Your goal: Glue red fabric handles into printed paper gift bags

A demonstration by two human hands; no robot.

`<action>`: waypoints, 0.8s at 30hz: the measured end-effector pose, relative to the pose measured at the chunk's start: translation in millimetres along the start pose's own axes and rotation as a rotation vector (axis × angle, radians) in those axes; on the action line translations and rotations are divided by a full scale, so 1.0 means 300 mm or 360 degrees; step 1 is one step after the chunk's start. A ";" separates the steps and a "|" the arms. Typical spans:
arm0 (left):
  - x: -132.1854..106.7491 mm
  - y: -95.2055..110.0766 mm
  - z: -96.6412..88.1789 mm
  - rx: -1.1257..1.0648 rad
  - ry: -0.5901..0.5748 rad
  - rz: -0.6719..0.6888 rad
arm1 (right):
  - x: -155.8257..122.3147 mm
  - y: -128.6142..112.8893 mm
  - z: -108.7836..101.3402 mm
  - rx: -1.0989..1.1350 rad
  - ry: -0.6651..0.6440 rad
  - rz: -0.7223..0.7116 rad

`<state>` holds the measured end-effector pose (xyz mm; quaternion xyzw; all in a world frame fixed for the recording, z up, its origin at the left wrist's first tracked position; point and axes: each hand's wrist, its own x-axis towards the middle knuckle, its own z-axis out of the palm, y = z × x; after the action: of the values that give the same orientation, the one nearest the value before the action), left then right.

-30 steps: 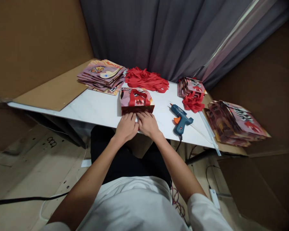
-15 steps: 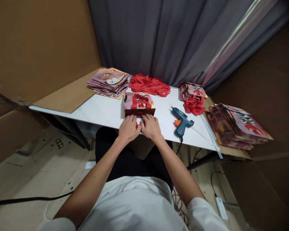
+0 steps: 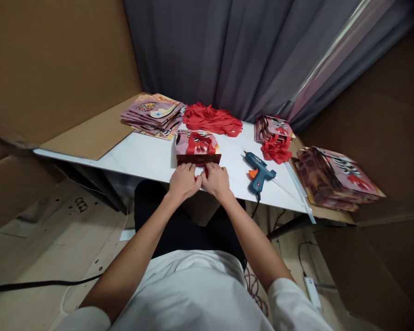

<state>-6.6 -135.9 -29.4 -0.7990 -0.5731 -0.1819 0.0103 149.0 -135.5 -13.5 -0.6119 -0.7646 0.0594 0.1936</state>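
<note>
Head view, left to right. A brown cardboard sheet [image 3: 89, 133] lies on the far left end of the white bench [image 3: 145, 156]. Just beside it, at the far edge, sits a fanned stack of printed sheets [image 3: 153, 115]. A pile of red ribbon [image 3: 212, 118] lies next to that stack, in front of the grey curtain [image 3: 227, 55].

The paper bag [image 3: 197, 147] lies flat at the middle of the bench, near the front edge, with a red handle loop resting across its upper face. My left grip [image 3: 183, 181] is closed on the bag's near edge, fingers curled down onto its left half. My right grip [image 3: 216, 180] is closed on the same edge, on its right half. The two grips touch each other, and a short piece of red shows between them.

A blue glue gun [image 3: 258, 170] lies on the bench near my right grip, nozzle pointing away from me. Behind it stands a small stack of bags [image 3: 274, 126] with loose red strips [image 3: 276, 149] in front. A larger stack of flat bags [image 3: 338, 177] lies at the far right, past the bench edge.
</note>
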 end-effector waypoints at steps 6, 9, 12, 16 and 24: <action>-0.018 0.010 0.022 0.0097 0.0099 -0.0069 | 0.002 0.005 0.010 -0.0030 0.0033 0.0032; -0.018 0.004 0.027 0.0088 0.0096 -0.0055 | 0.001 0.007 0.014 -0.0071 -0.0003 0.0041; -0.014 -0.005 0.027 0.0039 0.0099 -0.0028 | -0.004 0.009 0.011 -0.0065 -0.0009 -0.0006; -0.021 -0.011 0.035 0.0019 0.0101 -0.0008 | -0.007 0.009 0.005 -0.0050 -0.0039 -0.0088; -0.037 0.011 0.048 0.0149 0.0203 -0.0174 | -0.009 0.009 0.008 -0.0021 -0.0009 -0.0098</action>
<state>-2.7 -143.9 -45.4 -0.7519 -0.6219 -0.2056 0.0741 151.1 -137.2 -17.3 -0.5891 -0.7840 0.0500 0.1891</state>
